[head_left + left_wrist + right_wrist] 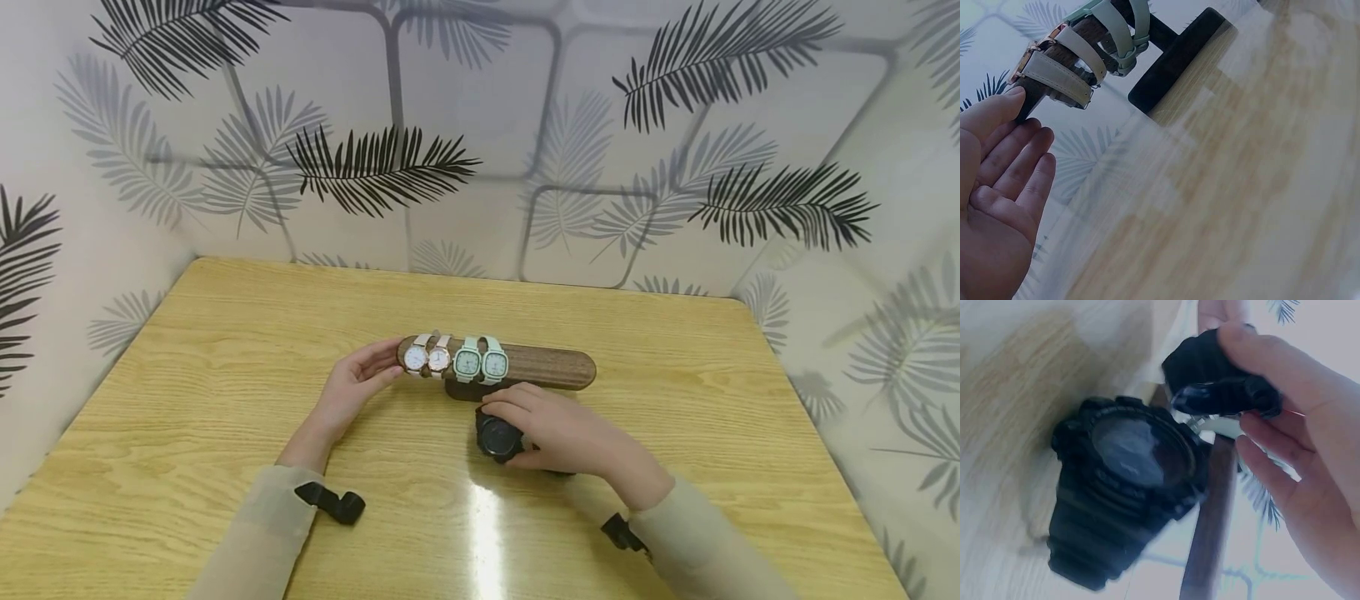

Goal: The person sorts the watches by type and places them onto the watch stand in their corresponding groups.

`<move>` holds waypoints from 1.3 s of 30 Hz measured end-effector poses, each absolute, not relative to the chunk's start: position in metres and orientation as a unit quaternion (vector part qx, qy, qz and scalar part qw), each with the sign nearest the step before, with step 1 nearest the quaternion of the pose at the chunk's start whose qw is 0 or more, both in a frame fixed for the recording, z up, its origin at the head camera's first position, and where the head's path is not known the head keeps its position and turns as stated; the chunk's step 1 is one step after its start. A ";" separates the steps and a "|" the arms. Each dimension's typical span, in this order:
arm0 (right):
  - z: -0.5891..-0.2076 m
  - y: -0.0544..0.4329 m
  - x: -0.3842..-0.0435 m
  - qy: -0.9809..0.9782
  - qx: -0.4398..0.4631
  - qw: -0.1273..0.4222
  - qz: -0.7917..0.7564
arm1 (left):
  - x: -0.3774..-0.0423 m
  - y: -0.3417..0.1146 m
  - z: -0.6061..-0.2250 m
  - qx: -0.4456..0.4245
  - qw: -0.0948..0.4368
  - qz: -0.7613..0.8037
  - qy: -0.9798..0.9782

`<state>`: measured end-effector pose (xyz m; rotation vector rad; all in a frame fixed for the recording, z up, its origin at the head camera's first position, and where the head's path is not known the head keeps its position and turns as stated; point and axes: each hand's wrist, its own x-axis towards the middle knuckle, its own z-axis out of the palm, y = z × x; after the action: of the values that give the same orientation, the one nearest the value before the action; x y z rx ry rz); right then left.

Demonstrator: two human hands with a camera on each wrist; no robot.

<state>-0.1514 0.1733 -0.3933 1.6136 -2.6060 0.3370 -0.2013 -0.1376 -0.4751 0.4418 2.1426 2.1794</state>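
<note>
A wooden bar-shaped watch stand (551, 365) carries two round watches with pale straps (427, 357) and two square mint-green watches (481, 363). My left hand (360, 385) holds the bar's left end between thumb and fingers. The left wrist view shows the thumb (1015, 94) on the tip beside the pale strap (1057, 80). In front of the stand, my right hand (566, 429) pinches a black watch (498, 437). In the right wrist view, that watch (1200, 369) hangs between thumb and fingers, and a second black watch (1129, 456) lies nearer the camera, mostly hidden under the hand from above.
The stand's dark base (1179, 59) rests on a wood-grain table (225, 333). Behind the table rises a wall covering (480, 100) with a leaf pattern. Black wrist straps (330, 502) are worn over both sleeves.
</note>
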 end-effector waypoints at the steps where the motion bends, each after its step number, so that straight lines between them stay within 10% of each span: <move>1: -0.392 0.176 -0.150 -0.846 0.517 0.034 0.123 | -0.201 -0.138 -0.475 0.143 0.027 0.705 0.695; 27: -0.350 0.278 -0.150 -0.914 0.317 0.165 0.191 | -0.201 -0.138 -0.473 0.133 0.030 0.696 0.705; 39: -0.383 0.293 -0.171 -0.942 0.251 0.087 0.203 | -0.201 -0.138 -0.473 0.138 0.029 0.701 0.699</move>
<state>-0.1711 0.2927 -0.3828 0.7482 -2.8077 0.6057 -0.2009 -0.1380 -0.4734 0.4265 2.1565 2.1617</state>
